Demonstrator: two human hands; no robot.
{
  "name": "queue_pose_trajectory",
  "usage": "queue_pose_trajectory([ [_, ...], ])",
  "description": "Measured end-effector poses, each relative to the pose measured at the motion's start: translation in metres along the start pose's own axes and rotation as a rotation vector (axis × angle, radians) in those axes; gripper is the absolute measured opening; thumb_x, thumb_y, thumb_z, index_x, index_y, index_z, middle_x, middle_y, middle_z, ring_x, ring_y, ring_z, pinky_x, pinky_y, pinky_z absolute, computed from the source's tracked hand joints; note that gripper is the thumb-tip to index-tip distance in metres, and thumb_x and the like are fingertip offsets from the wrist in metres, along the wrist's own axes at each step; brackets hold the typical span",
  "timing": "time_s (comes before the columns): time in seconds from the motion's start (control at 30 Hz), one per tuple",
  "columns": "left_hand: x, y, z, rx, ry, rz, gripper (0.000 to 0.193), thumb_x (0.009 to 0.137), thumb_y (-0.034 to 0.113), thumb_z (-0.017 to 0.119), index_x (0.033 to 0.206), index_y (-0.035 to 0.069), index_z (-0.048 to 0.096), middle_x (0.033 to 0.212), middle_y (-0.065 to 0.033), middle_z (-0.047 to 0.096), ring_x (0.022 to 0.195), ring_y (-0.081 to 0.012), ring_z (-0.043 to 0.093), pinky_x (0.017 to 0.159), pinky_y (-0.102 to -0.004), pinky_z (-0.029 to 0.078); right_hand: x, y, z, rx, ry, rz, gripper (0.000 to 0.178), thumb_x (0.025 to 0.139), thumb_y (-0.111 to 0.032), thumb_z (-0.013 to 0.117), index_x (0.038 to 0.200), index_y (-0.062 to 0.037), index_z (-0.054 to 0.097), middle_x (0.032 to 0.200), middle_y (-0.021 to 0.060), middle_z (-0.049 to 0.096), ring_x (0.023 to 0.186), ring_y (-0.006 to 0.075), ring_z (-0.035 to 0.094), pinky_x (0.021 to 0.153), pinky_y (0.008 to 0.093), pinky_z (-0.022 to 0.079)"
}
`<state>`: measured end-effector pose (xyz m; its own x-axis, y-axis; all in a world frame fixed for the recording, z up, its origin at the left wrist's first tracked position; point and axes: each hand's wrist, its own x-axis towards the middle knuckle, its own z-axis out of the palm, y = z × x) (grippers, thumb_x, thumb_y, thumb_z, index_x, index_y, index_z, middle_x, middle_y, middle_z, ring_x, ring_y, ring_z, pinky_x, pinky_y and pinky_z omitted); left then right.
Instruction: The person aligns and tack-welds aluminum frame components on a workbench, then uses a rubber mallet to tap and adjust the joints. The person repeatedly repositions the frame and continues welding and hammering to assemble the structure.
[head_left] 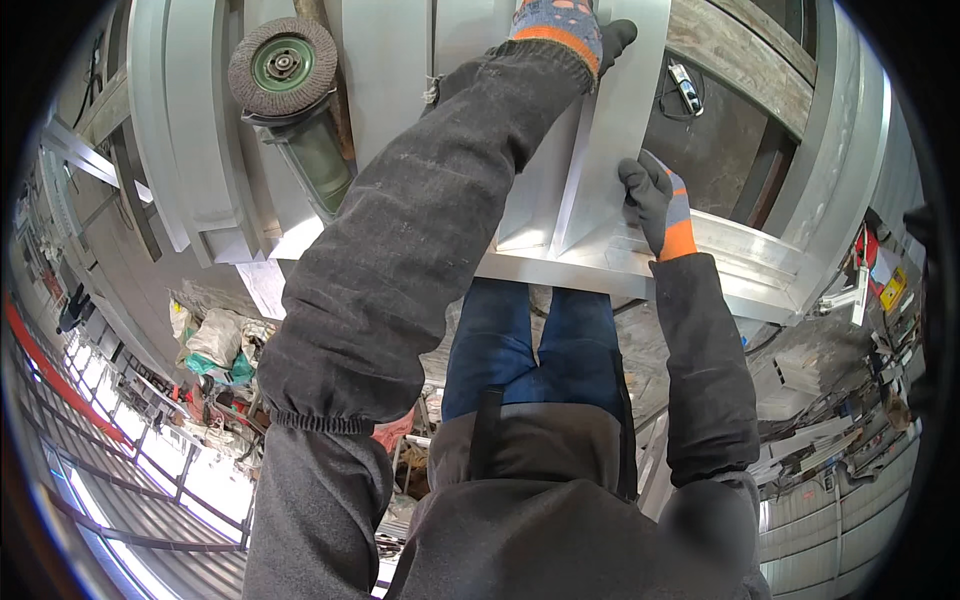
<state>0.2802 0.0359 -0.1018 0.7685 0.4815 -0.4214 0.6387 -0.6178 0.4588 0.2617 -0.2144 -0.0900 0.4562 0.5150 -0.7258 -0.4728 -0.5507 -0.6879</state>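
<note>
Past the upper edge of the view reaches my left hand (562, 22), in a grey, patterned glove with an orange cuff. Its thumb points out to the right over a pale metal bar (612, 110), while the other fingers are hidden. My right hand (655, 198), in a similar glove, is closed at the right edge of that bar, near its front end. The bar meets the front rail (570, 272) of a metal frame. Left of my left sleeve lies an angle grinder (310, 150) with a flap disc facing up.
More wide metal profiles (385, 70) run alongside on the left. A small silver device with a cable (685, 88) lies beyond my right hand. Bags (215, 340) and scrap cover the floor at lower left. Tools and a yellow item (892, 288) are at far right.
</note>
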Motion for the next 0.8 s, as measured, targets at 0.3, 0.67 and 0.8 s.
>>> queue_pose_trajectory([
  [0.3, -0.005, 0.002, -0.003, -0.066, 0.053, -0.044, 0.069, 0.087, 0.059, 0.067, 0.11, -0.005, 0.07, 0.112, -0.0295, 0.069, 0.108, -0.0443, 0.066, 0.096, -0.0472, 0.053, 0.002, 0.001, -0.002, -0.074, -0.004, -0.02, 0.038, 0.101, -0.04, 0.06, 0.106, -0.0021, 0.066, 0.078, -0.0069, 0.051, 0.068, 0.0035, 0.043, 0.058, 0.0227, 0.037],
  [0.67, -0.007, 0.004, 0.01, -0.111, 0.142, -0.047, 0.061, 0.085, 0.056, 0.072, 0.105, -0.002, 0.072, 0.105, -0.0271, 0.071, 0.103, -0.0422, 0.069, 0.091, -0.0478, 0.056, -0.003, 0.009, -0.002, 0.049, 0.038, -0.104, 0.037, 0.1, -0.034, 0.064, 0.114, -0.0001, 0.067, 0.084, -0.0051, 0.057, 0.072, 0.0038, 0.045, 0.059, 0.0227, 0.038],
  [0.8, -0.01, 0.004, 0.011, -0.144, 0.196, -0.046, 0.059, 0.085, 0.054, 0.073, 0.104, -0.001, 0.072, 0.105, -0.0271, 0.071, 0.104, -0.0418, 0.068, 0.092, -0.0474, 0.056, -0.001, 0.007, -0.003, -0.061, 0.038, -0.118, 0.039, 0.1, -0.035, 0.064, 0.116, 0.0007, 0.067, 0.084, -0.0053, 0.057, 0.073, 0.0039, 0.045, 0.06, 0.0228, 0.039],
])
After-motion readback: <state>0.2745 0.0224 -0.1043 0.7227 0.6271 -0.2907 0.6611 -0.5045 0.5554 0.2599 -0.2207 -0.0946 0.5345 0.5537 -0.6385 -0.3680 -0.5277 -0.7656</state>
